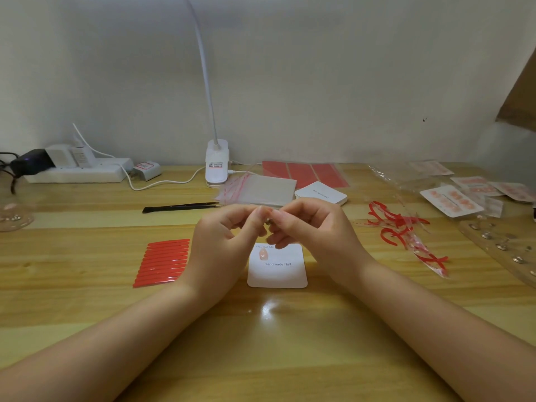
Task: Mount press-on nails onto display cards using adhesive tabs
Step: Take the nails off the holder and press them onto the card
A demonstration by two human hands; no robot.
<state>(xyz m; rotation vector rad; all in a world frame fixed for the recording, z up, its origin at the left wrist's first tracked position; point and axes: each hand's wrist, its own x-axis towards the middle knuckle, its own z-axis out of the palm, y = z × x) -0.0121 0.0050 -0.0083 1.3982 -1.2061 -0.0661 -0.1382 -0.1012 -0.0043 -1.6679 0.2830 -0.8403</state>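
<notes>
Both hands (pixel 269 227) raised, curled fingertips (pixel 261 213) meeting.

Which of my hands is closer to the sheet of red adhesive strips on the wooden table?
Left. The left hand is just right of the red adhesive strip sheet; the right hand is farther right, beyond the white display card.

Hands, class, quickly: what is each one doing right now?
Left hand: fingers curled, pinching a small item at the fingertips, too small to identify.
Right hand: fingers curled, pinching the same small item above the display card.
</notes>
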